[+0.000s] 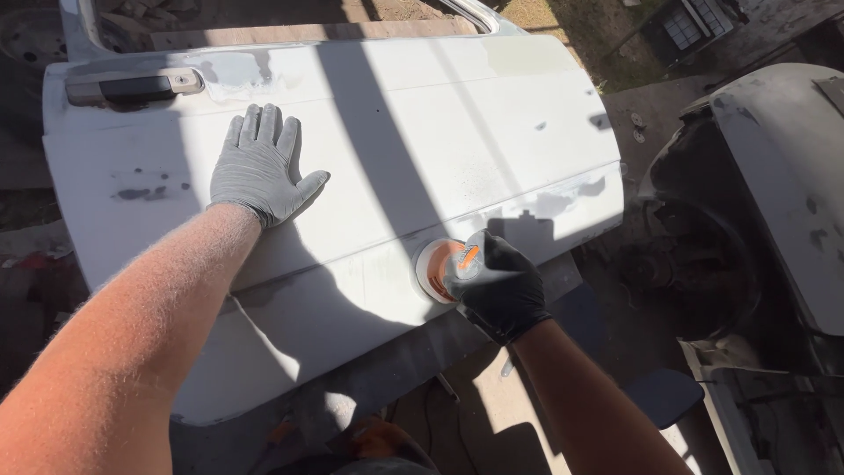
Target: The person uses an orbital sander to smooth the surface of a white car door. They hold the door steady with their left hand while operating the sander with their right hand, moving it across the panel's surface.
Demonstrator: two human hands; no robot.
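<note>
A white car door panel (pixel 396 132) lies flat in hard sunlight, its long axis running left to right across the view, with a dark door handle (pixel 132 88) set in its far left corner, up and to the left of the left hand (pixel 259 167). That hand, in a grey glove, is spread wide and pressed palm-down on the panel's upper left area, fingers pointing away from the person, gripping nothing. Patches of grey filler or bare primer mark the surface to the left of that hand and along the panel's upper edge. Well apart to the right and nearer the person, the right hand (pixel 501 286), in a black glove, is closed over the top of a round orange sanding tool (pixel 440 268), whose disc sits flat against the panel close to its lower edge; the disc shows just to the left of the gloved fingers and partly beneath them. The right hand is therefore the one on the tool, while the left merely rests on the door. Beyond the right hand, further right and off the panel, stands a grey car fender (pixel 774 176) with its dark wheel arch, above bare, littered ground.
</note>
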